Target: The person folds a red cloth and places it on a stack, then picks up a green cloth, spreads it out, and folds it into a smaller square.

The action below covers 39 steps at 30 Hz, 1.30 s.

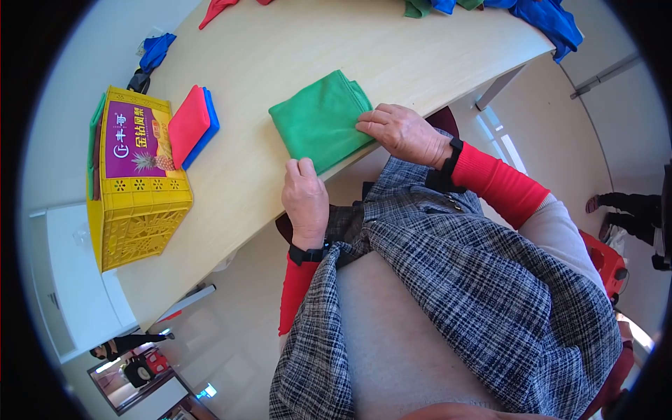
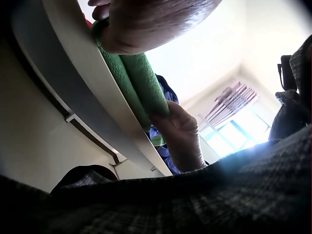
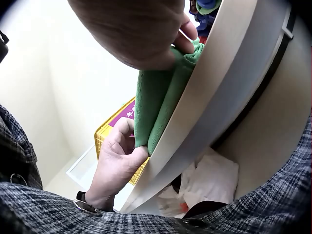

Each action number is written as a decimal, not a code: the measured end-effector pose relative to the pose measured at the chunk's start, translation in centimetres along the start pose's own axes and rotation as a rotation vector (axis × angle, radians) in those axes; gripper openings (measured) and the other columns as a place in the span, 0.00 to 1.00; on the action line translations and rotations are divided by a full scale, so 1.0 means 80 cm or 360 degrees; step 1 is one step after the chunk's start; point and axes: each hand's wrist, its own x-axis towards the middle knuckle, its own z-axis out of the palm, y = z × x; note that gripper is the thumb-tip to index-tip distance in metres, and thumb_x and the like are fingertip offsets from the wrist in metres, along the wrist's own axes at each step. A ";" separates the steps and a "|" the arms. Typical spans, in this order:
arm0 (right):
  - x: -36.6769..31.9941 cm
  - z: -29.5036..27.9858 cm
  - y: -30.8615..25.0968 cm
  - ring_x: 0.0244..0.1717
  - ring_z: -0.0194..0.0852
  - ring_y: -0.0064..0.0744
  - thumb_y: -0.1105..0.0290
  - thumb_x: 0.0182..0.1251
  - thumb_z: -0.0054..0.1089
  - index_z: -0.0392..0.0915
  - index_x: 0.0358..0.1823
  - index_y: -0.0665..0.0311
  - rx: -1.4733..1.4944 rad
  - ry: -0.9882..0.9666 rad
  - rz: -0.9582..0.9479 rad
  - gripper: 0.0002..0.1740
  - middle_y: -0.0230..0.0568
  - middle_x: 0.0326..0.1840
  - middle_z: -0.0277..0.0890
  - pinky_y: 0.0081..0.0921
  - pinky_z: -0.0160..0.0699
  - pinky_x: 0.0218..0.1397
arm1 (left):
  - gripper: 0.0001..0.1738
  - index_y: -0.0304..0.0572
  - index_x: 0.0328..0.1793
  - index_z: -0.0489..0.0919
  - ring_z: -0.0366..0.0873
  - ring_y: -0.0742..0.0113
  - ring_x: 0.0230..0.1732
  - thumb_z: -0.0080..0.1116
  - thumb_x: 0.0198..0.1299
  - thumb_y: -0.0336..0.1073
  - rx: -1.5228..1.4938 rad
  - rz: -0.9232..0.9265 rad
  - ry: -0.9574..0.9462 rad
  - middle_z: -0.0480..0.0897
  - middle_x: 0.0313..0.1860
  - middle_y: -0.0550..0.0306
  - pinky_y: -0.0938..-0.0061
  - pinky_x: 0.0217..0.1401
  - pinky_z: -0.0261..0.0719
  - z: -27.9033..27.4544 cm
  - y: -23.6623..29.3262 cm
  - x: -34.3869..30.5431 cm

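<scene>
A folded green towel lies on the table near its front edge, a fold of it showing at the far right corner. My left hand pinches the towel's near left corner; in the right wrist view its thumb and fingers close on the end of the folded layers. At the opposite end of the near edge, my right hand pinches the other corner. From the left wrist view, the towel shows thick rolled-looking folds along the table edge between both hands.
Left on the table stands a yellow crate with a purple label. Against it lean folded red and blue cloths. Crumpled blue, green and red cloths lie along the far edge. Another person's legs show at right.
</scene>
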 end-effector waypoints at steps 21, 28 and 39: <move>0.086 -0.008 -0.061 0.65 0.73 0.47 0.66 0.62 0.66 0.72 0.64 0.65 0.0324 0.0020 -0.0025 0.28 0.47 0.68 0.71 0.38 0.74 0.67 | 0.13 0.35 0.53 0.80 0.84 0.54 0.45 0.66 0.64 0.30 -0.1151 -0.0552 0.0724 0.85 0.45 0.53 0.61 0.51 0.81 -0.006 -0.038 0.047; 0.029 0.054 -0.040 0.81 0.54 0.46 0.54 0.65 0.66 0.61 0.77 0.61 -0.0081 -0.0380 -0.0073 0.42 0.45 0.81 0.58 0.44 0.53 0.83 | 0.09 0.34 0.53 0.78 0.81 0.71 0.43 0.59 0.70 0.29 -0.1862 -0.1627 0.0805 0.83 0.44 0.56 0.73 0.47 0.81 -0.006 -0.179 -0.072; 0.035 0.021 0.006 0.83 0.51 0.46 0.55 0.66 0.65 0.60 0.79 0.57 -0.0178 -0.0634 -0.0159 0.42 0.43 0.82 0.57 0.46 0.49 0.84 | 0.06 0.34 0.49 0.80 0.81 0.50 0.54 0.58 0.68 0.27 -0.0440 -0.0430 0.0441 0.83 0.52 0.47 0.64 0.61 0.78 -0.039 -0.130 -0.047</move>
